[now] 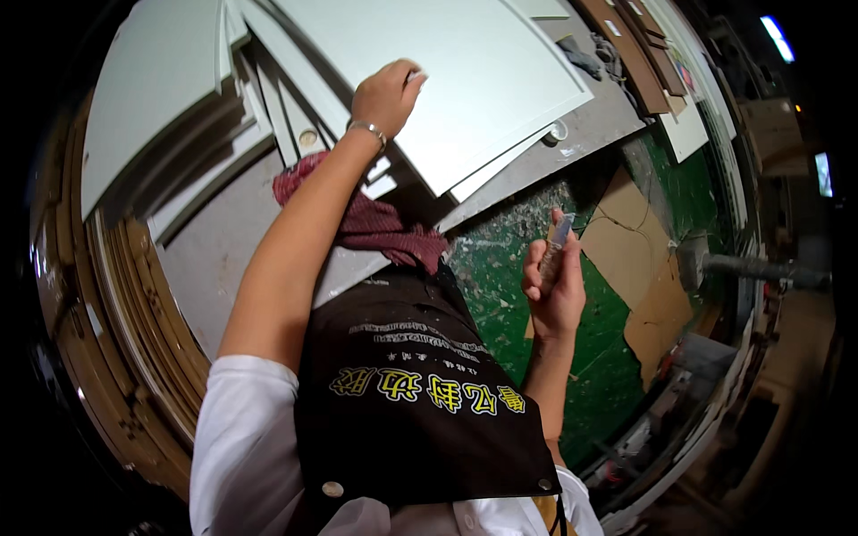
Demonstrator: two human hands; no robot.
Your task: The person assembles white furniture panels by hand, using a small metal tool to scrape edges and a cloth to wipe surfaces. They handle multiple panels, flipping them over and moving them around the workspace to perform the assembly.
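Now the left hand (382, 100) curls over the big, flat white board (483, 89)

Half closed, it may grip something; nobody can tell. The board, smooth and plain, slants away on the flat grey table (603, 118), ahead and left of the right hand (558, 302), which squeezes a flat, tan-handled tool with a shiny tip (556, 243).

Beyond the apron (411, 429), the white panel (483, 85) is cut by the upper edge of the picture, so its far end cannot be seen. Over it, the left hand (386, 94) mostly covers a small pale thing (415, 78), whose kind I cannot tell. To the right of the apron, the right hand (559, 299) hides the lower part of the tool (558, 241). Just beyond the apron, the left forearm (299, 241) covers part of the cloth (384, 223).
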